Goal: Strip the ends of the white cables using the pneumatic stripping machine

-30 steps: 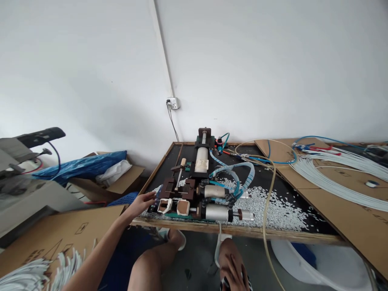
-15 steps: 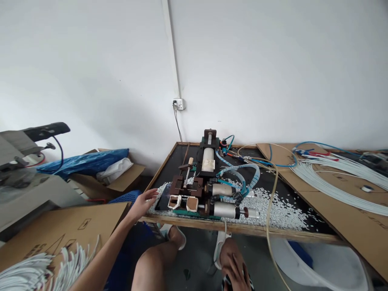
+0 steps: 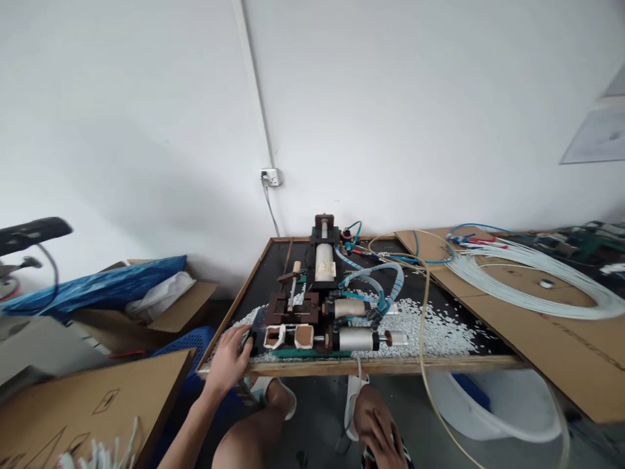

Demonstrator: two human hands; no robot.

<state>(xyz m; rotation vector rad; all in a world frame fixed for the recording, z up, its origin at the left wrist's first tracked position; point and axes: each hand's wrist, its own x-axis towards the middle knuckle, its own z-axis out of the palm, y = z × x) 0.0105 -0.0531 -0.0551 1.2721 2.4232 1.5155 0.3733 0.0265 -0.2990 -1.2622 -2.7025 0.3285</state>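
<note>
hands: well apart | left hand (image 3: 230,355): at machine's 8 o'clock, over the surface's (image 3: 263,277) near corner, thumb and fingers parted | right hand (image 3: 385,440): at machine's 5 o'clock, fingers spread on knee (image 3: 374,400) | pneumatic machine (image 3: 310,305): on surface, short white pieces (image 3: 444,332) at its 4 o'clock | coiled white strands (image 3: 512,296): its 3 o'clock, on cardboard (image 3: 551,345)

Clamp (image 3: 293,308): dark brown
Base (image 3: 312,354): green
Side cylinders (image 3: 355,339): silver-grey
Rear cylinder (image 3: 323,254): off-white, cream label
Square block (image 3: 304,336): brown face, cream rim
Handle (image 3: 296,266): pale tan
Hoses (image 3: 397,281): pale blue
Long tube (image 3: 422,326): yellowish
Tabletop (image 3: 263,277): black, brown edging
Bits (image 3: 410,329): white, speckling the black
Coil (image 3: 481,283): white
Cardboard (image 3: 112,384): brown, black print
Sheet (image 3: 97,284): bright blue
Basket (image 3: 185,342): blue
Basin (image 3: 517,404): white
Wall (image 3: 390,117): greyish white
Socket (image 3: 274,177): white, black plug
</note>
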